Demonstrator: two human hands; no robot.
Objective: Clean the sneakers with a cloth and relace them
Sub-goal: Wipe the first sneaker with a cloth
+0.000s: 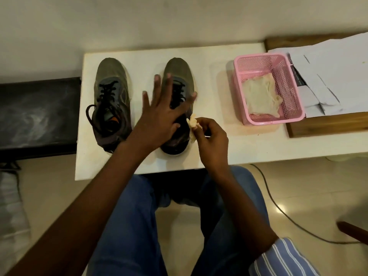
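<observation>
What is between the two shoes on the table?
Between the left shoe and the right shoe, the head view shows bare white table at the far end, and the left hand spread over the near end.

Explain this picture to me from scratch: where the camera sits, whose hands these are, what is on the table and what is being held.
There is no machine here. A person wears one camera on the head, which looks down at their own two hands and blue-trousered knees.

On the white table stand two grey sneakers side by side, toes pointing away. The left sneaker is laced with black laces and untouched. The left hand is spread open, fingers straight, over the right sneaker. The right hand pinches a small cream cloth beside that sneaker's heel end.

To the right stands a pink basket with another pale cloth in it, and beyond it lie white papers.
</observation>
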